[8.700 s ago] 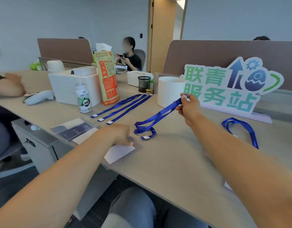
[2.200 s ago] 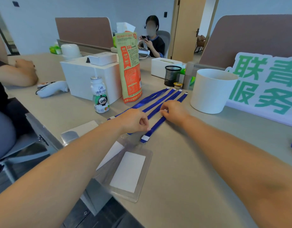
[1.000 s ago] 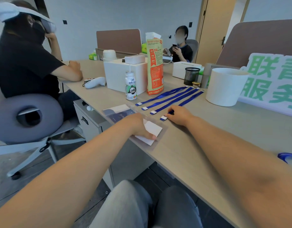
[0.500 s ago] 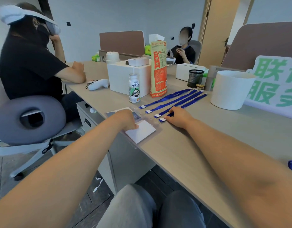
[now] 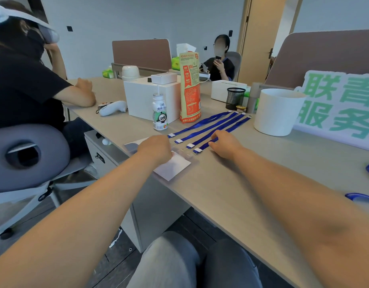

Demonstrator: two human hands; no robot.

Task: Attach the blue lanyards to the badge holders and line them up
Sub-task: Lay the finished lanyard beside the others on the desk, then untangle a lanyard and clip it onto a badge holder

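Hands: both rest on the table [image 5: 231,196] near its front edge. The left hand [image 5: 156,149] lies knuckles-up on the top end of a clear badge holder [image 5: 175,169] with a white card inside. Its fingertips are hidden beneath it, so whether it pinches or only presses cannot be told. The right hand [image 5: 225,145] lies flat, fingers straight and pointing left, on the nearest strap [image 5: 240,122] of four blue lanyards [image 5: 207,126].

The lanyards lie side by side, straight and parallel, running away toward the right. Their white end clips [image 5: 190,145] form a stepped row just beyond the holder's top edge. Whether any clip is joined to the holder cannot be told.

Just past the far ends stand a white pot [image 5: 279,113] and a black mesh cup [image 5: 235,98]. An orange bag [image 5: 189,88] and a small drink bottle [image 5: 159,114] stand to the left of the straps. A sign with green characters [image 5: 337,104] stands to the right of the pot. A loose blue strap [image 5: 361,197] lies at the right edge.
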